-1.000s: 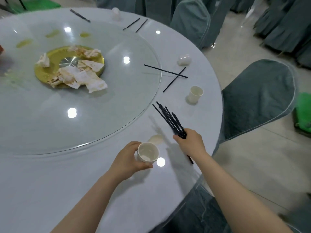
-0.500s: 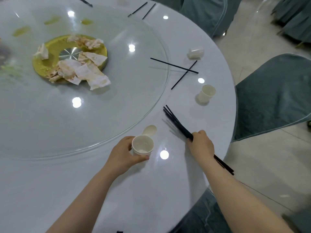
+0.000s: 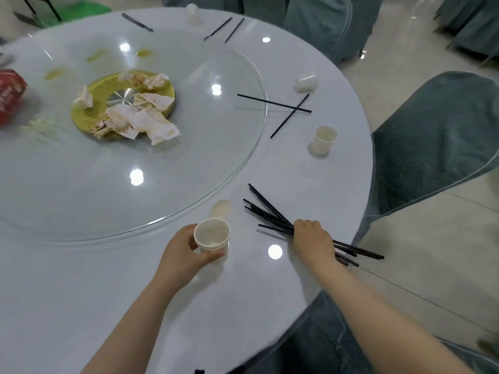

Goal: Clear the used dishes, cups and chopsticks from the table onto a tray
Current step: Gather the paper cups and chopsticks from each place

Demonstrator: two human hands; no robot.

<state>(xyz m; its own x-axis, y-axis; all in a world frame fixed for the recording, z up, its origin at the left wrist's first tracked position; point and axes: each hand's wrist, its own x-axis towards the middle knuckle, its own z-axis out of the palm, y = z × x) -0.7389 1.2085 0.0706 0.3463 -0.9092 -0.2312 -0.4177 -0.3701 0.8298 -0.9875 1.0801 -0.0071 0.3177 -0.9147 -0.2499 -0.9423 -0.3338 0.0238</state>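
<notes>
Hands around white cup (image 3: 212, 235) and black chopstick bundle (image 3: 272, 218); no legible writing.

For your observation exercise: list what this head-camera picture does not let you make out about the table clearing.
- Tray: none in the head view; its place cannot be told.
- Red packet: cut by the left edge, print blurred.
- Bundle: sticks overlap and the right hand covers their middle, so no count.
- Held cup: lower part behind the left hand fingers.
- Far chopsticks: too blurred to count.
</notes>
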